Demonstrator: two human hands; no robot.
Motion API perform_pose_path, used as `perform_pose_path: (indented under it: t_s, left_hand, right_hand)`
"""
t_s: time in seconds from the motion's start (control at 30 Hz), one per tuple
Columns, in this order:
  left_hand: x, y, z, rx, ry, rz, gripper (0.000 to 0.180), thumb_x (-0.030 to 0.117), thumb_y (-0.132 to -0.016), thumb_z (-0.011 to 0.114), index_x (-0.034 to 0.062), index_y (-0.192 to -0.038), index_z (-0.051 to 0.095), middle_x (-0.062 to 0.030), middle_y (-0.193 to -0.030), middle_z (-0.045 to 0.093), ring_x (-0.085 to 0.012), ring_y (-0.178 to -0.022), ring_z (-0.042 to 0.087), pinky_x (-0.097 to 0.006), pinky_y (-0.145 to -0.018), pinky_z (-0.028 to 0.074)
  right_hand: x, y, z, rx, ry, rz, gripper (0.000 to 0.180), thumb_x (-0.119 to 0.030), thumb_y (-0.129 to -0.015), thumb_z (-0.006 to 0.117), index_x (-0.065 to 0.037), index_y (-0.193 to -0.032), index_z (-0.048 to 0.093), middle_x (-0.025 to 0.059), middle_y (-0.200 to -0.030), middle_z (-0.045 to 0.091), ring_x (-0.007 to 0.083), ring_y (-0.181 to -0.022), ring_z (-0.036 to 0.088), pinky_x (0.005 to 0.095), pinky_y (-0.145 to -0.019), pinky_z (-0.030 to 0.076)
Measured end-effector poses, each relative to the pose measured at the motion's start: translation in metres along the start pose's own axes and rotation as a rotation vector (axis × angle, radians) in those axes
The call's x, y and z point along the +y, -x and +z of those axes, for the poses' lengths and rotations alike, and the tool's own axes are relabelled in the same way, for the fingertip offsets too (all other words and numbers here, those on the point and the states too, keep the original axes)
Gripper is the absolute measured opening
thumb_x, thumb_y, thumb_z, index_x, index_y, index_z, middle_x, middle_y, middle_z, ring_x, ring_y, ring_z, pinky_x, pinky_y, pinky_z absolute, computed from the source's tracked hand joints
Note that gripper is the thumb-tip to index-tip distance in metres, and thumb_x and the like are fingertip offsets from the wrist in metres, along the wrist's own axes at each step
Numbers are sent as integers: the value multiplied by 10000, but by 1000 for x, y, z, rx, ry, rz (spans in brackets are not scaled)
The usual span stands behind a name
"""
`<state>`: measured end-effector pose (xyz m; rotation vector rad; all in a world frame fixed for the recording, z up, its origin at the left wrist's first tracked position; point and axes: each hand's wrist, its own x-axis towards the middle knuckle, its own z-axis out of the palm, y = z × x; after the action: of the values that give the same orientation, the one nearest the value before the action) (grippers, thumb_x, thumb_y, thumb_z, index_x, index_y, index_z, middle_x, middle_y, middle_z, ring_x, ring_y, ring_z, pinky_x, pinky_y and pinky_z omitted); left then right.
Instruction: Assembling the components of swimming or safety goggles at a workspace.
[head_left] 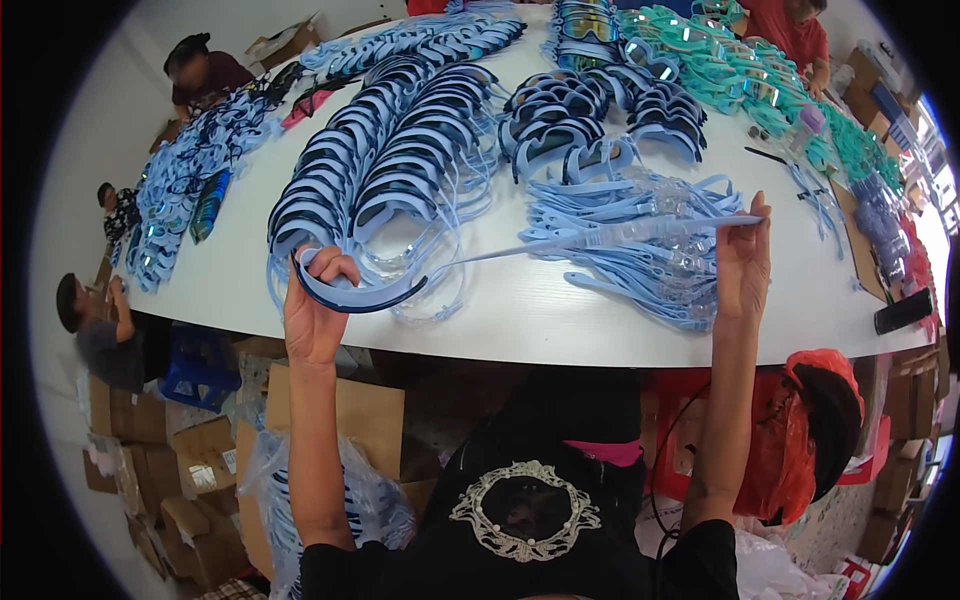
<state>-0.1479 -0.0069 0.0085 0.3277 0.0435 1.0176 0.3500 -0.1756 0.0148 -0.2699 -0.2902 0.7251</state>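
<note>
My left hand (322,300) is closed on one end of a pair of pale blue swim goggles (378,296) with a dark edge, above the table's near edge. From the goggles' other end a pale blue strap (590,238) runs taut to the right. Its far end is pinched between the thumb and fingers of my right hand (743,260). Beneath the strap lies a heap of loose blue straps (640,290) with clear fittings. Just beyond my left hand, nested rows of blue goggles (400,200) stretch away, their thin straps trailing on the white tabletop (560,335).
More blue goggles (555,115) stand in rows farther back. Green goggles (745,80) cover the far right, and a blue pile (190,180) covers the left. A black cylinder (902,312) lies by the right edge. Several people work around the table. Cardboard boxes (345,415) stand below.
</note>
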Motion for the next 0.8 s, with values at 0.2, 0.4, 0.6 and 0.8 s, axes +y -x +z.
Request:
perform_pose_path:
  t_s: [0.2, 0.4, 0.6, 0.8]
  left_hand:
    - [-30, 22, 39, -140, -648, -46, 222, 343, -1046, 654, 150, -938, 626, 6, -893, 542, -129, -807, 536, -372, -988, 495]
    - [-98, 38, 95, -317, -1398, -243, 267, 210, -1052, 642, -44, -1109, 704, -71, -993, 696, -141, -926, 641, -305, -840, 515]
    - [-128, 49, 91, -478, -1414, -121, 357, 264, -1082, 586, -69, -1187, 661, -119, -1049, 627, -206, -928, 609, -343, -829, 496]
    - [-132, 49, 96, -463, -1412, -225, 476, 367, -1044, 650, -79, -1207, 677, -120, -1057, 642, -212, -966, 629, -348, -862, 498]
  right_hand:
    - [-2, 16, -6, -216, 147, 170, 321, -176, -1096, 606, 4, -1360, 573, 32, -995, 666, 102, -830, 612, 223, -685, 500]
    - [27, 113, 81, -926, 1204, 179, 165, -77, -1000, 663, 24, -1129, 681, 58, -757, 674, 107, -612, 583, 255, -573, 426]
    - [57, 163, 101, -744, 1291, 248, 116, 68, -927, 722, 35, -1022, 664, 62, -794, 670, 109, -697, 657, 232, -657, 501]
    - [46, 165, 100, -848, 1442, 140, 57, 37, -915, 754, 21, -940, 706, 33, -797, 655, 97, -673, 622, 238, -613, 490]
